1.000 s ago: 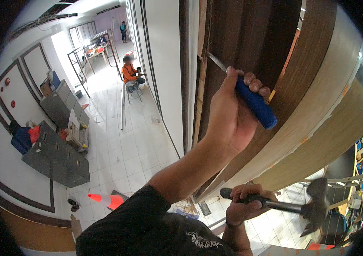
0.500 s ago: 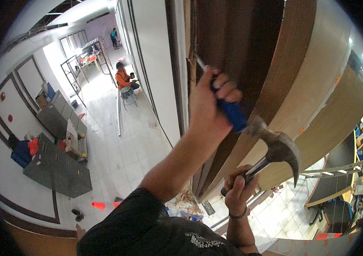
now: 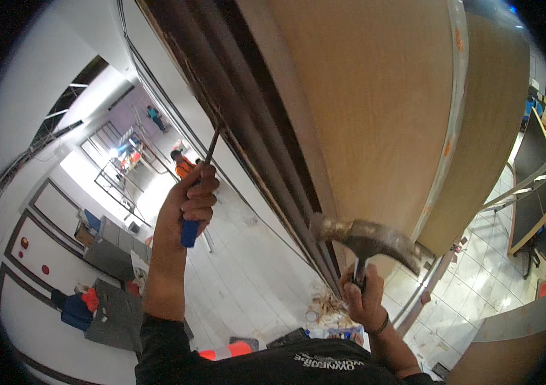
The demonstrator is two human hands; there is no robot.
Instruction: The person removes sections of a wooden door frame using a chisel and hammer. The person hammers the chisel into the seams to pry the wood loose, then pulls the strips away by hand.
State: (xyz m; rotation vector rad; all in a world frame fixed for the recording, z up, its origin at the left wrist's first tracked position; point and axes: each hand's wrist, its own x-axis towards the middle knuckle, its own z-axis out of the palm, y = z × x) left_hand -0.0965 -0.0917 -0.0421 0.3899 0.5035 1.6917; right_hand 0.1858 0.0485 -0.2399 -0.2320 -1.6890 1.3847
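My left hand (image 3: 193, 197) is closed round a blue-handled chisel (image 3: 189, 235), its thin blade angled upward with the tip at or near the split edge of a dark wooden frame (image 3: 260, 122). Lower and to the right, my right hand (image 3: 363, 299) grips the handle of a claw hammer (image 3: 364, 239), whose metal head is raised in front of the frame's lower part. Pale wood panels (image 3: 382, 115) curve away right of the frame.
A co-worker in orange (image 3: 183, 165) and another person (image 3: 155, 117) are down the corridor near scaffolding (image 3: 116, 187). Grey cabinets (image 3: 116, 314) line the left wall, an orange cone (image 3: 228, 350) is below, debris (image 3: 324, 301) lies on the floor, and a ladder (image 3: 504, 200) is right.
The view has swung, tilting the frame. The chisel and my left hand now appear further left and more upright. The hammer has risen from low right, its head now left of where it was.
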